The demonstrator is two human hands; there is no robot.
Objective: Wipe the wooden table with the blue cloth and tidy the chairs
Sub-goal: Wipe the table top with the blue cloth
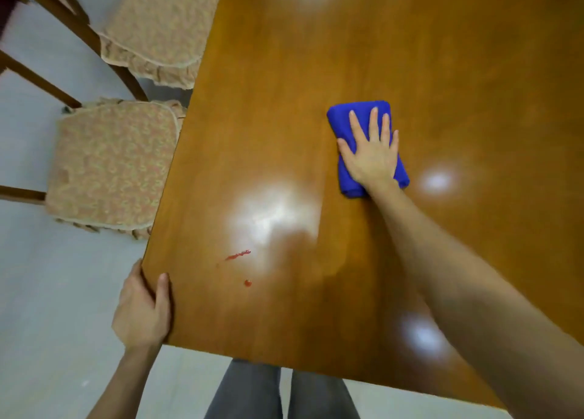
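Right hand [371, 154] lies flat, fingers spread, pressing the folded blue cloth [343, 120] onto the wooden table [316, 55], evidently for even wiping pressure. Left hand [142, 311] grips the table's near corner, probably as a brace. Red smear [237, 255] lies between the hands, not yet wiped.

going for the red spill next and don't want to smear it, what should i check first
1. Blue cloth flat under the right hand: ok.
2. Left hand grip on the table edge: ok.
3. Red smear and red drop wiped: not ok, both lie near the left hand.
4. Path from cloth to smear free of things: ok.
5. Clean cloth face underneath: cannot tell.
6. Near chair and far chair tucked in: not ok, seats stick out.
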